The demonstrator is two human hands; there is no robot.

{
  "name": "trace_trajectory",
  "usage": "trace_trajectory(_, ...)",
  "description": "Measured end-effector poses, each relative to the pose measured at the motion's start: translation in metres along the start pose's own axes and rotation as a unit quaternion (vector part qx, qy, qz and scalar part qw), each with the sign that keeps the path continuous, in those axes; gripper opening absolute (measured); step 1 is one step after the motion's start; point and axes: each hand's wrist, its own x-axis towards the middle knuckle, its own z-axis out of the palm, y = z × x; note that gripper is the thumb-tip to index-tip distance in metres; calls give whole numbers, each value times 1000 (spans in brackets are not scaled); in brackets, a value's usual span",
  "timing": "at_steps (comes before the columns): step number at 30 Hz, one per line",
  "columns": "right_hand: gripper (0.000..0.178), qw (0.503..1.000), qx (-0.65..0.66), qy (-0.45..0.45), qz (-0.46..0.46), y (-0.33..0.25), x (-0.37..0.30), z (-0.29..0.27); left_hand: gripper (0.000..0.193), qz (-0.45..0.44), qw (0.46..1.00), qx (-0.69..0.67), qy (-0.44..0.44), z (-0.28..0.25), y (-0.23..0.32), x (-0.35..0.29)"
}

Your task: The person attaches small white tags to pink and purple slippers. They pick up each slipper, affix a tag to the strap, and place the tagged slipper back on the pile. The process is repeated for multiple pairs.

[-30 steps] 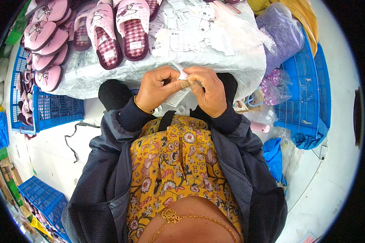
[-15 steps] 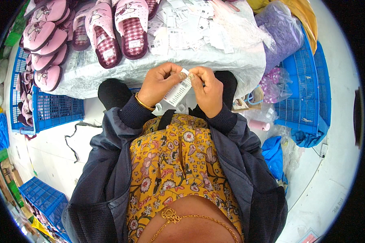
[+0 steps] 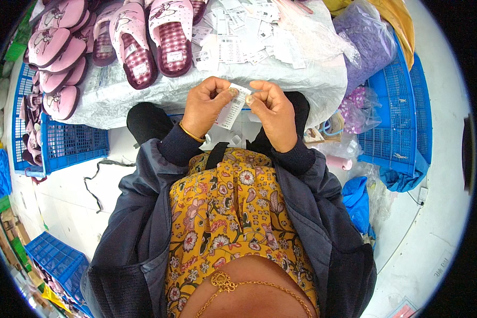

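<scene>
Over my lap, my left hand (image 3: pixel 204 108) pinches a white paper tag (image 3: pixel 229 114) by its upper end, between thumb and bent fingers. Dark print runs down the tag, which hangs slanted. Just to its right, my right hand (image 3: pixel 274 114) is closed, thumb against the curled fingers at the tag's upper right edge. What its fingertips hold, if anything, is too small to make out. Beyond my hands, a pair of pink slippers with checked insoles, the left slipper (image 3: pixel 134 50) and the right slipper (image 3: pixel 174 45), lies on the covered table (image 3: pixel 196 90).
Many loose paper tags (image 3: pixel 233 40) are spread over the table. More pink slippers (image 3: pixel 55 50) are stacked at its left. Blue crates (image 3: pixel 77 140) stand left and right of the table. A purple-filled plastic bag (image 3: pixel 363 45) leans by the right crate (image 3: pixel 392 122).
My right hand has moved slightly right, away from the tag's top. My left hand has tilted the tag more upright and shifted it a little left.
</scene>
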Motion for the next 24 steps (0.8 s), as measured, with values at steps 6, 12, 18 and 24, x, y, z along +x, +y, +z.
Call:
trace_trajectory(6, 37, 1000, -2, -9, 7, -1, 1, 3, 7, 35, 999, 22, 17, 6, 3, -4)
trace_trajectory(12, 30, 997, 67, 36, 3, 7, 4, 4, 6, 27, 999, -10, 22, 9, 3, -6)
trace_trajectory(18, 13, 984, -38, 118, -130, 25, 13, 10, 5, -8, 992, -122, 30, 15, -2, -6)
trace_trajectory(24, 11, 988, -24, 96, -123, 27, 19, 14, 5, -40, 980, -188, 43, 22, -5, -7)
